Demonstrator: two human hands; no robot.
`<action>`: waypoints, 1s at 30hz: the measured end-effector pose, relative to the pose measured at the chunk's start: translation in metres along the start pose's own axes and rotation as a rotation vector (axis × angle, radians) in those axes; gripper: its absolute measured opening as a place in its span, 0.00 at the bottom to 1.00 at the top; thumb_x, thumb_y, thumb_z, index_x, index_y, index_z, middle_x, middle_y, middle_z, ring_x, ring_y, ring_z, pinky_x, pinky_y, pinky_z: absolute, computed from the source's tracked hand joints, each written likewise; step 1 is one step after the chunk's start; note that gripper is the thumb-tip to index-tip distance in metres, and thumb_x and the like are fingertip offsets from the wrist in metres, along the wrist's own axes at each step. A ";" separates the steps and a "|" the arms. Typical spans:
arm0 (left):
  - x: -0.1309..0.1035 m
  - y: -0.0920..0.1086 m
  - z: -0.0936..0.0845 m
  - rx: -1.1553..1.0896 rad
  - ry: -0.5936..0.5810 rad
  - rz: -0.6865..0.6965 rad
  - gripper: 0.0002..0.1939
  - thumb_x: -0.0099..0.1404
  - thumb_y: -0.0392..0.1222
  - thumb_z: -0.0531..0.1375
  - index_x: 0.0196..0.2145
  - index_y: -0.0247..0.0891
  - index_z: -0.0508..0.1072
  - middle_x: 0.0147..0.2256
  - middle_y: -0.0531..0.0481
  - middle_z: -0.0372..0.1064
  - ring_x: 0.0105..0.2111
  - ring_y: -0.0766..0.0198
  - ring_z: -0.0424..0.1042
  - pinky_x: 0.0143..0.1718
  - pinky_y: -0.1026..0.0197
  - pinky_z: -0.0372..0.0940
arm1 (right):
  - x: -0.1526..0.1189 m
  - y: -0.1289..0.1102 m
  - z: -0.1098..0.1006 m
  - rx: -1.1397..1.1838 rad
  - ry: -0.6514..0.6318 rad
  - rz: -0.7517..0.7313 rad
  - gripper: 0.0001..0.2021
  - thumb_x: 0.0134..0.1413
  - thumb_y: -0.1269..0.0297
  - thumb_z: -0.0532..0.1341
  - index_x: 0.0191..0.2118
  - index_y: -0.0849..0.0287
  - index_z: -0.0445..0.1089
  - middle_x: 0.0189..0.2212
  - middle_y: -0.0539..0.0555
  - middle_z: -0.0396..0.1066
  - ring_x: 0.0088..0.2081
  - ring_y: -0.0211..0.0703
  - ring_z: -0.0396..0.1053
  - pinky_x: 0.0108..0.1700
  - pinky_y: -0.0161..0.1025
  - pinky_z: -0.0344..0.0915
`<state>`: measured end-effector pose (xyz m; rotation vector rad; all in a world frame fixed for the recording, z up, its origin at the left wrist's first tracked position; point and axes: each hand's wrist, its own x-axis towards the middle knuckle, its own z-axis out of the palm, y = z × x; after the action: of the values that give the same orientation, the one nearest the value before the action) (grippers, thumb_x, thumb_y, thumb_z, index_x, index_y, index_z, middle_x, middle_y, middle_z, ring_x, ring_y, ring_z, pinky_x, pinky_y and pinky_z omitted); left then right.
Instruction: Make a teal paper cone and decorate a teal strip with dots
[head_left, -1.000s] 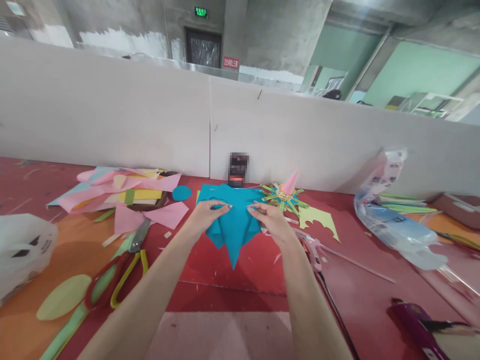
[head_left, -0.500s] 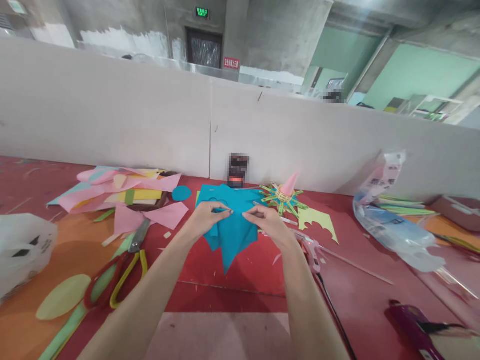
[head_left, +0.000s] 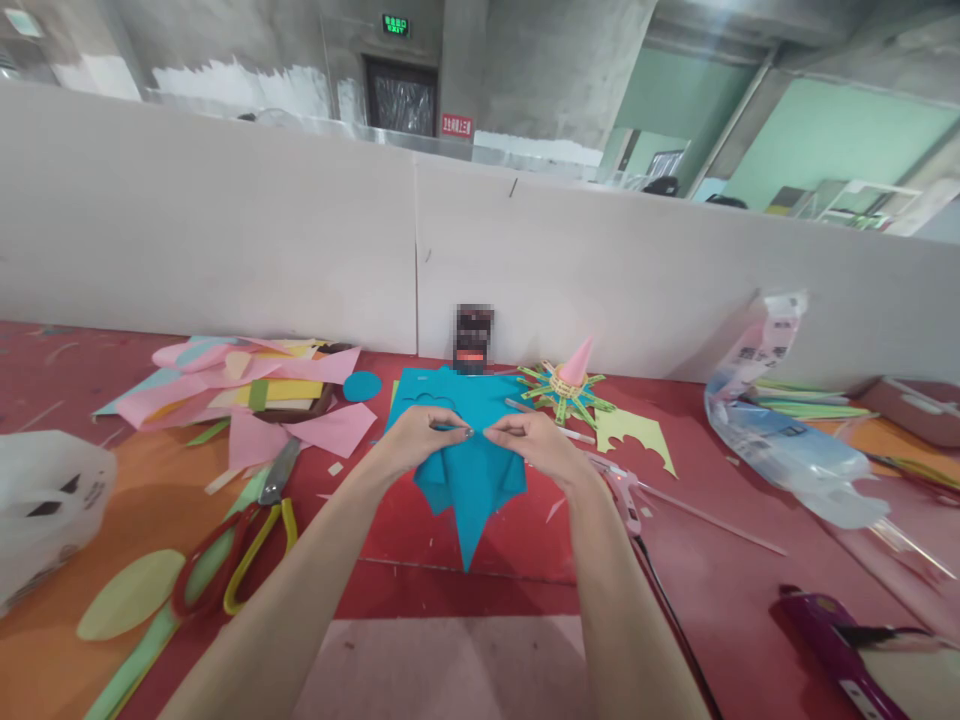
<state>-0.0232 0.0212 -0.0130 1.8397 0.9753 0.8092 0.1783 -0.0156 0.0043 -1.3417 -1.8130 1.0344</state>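
Between my hands hangs a blue cut-out sheet (head_left: pixel 471 505), paper or felt, its long point facing me and its side edges jagged. My left hand (head_left: pixel 420 437) pinches its upper edge between thumb and fingertips. My right hand (head_left: pixel 531 440) pinches the same edge a short way to the right, fingers closed. Behind them lies a larger blue sheet (head_left: pixel 415 385) with scalloped cuts, partly covered by my hands. To the right stands a craft piece with a pink cone (head_left: pixel 575 362) on a woven base ringed by green and yellow strips.
Red-and-yellow-handled scissors (head_left: pixel 274 500) lie left, by a yellow oval (head_left: pixel 129 595) and pink scraps (head_left: pixel 330 430). A pink glue gun (head_left: pixel 626 495) with its cord sits right. A plastic bag (head_left: pixel 795 460) and purple tool (head_left: pixel 832 645) are farther right. A white partition (head_left: pixel 225 220) bounds the table.
The blue cut-out has swung to face me more squarely, its point now lower and slightly to the right. Both hands keep their pinch, with the fingertips slightly lower.
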 end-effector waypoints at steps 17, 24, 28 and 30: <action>-0.006 0.012 -0.008 -0.102 -0.010 -0.230 0.19 0.51 0.54 0.60 0.33 0.36 0.74 0.28 0.51 0.70 0.29 0.65 0.67 0.30 0.64 0.62 | -0.007 0.010 -0.022 -0.125 -0.010 -0.002 0.22 0.45 0.44 0.57 0.34 0.58 0.76 0.26 0.53 0.72 0.42 0.53 0.66 0.38 0.42 0.62; -0.009 0.016 -0.017 -0.114 -0.088 -0.155 0.19 0.55 0.51 0.56 0.40 0.38 0.73 0.37 0.48 0.70 0.35 0.63 0.68 0.36 0.62 0.64 | -0.006 0.012 -0.024 -0.110 -0.001 -0.031 0.20 0.48 0.46 0.56 0.34 0.57 0.75 0.36 0.53 0.73 0.54 0.55 0.58 0.42 0.42 0.62; -0.010 0.016 -0.021 -0.098 -0.163 -0.089 0.20 0.54 0.46 0.58 0.45 0.42 0.71 0.47 0.48 0.67 0.44 0.60 0.66 0.40 0.62 0.63 | -0.008 0.011 -0.025 -0.104 0.021 -0.035 0.19 0.49 0.48 0.57 0.34 0.57 0.75 0.42 0.54 0.71 0.56 0.55 0.55 0.46 0.44 0.60; -0.010 0.015 -0.021 -0.077 -0.149 -0.055 0.18 0.53 0.46 0.58 0.43 0.42 0.72 0.47 0.48 0.68 0.45 0.59 0.66 0.39 0.63 0.63 | -0.009 0.009 -0.024 -0.099 0.017 -0.003 0.19 0.48 0.47 0.57 0.34 0.57 0.75 0.42 0.54 0.71 0.53 0.56 0.59 0.43 0.44 0.62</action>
<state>-0.0406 0.0157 0.0078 1.7717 0.8841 0.6581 0.2053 -0.0172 0.0073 -1.4013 -1.8741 0.9403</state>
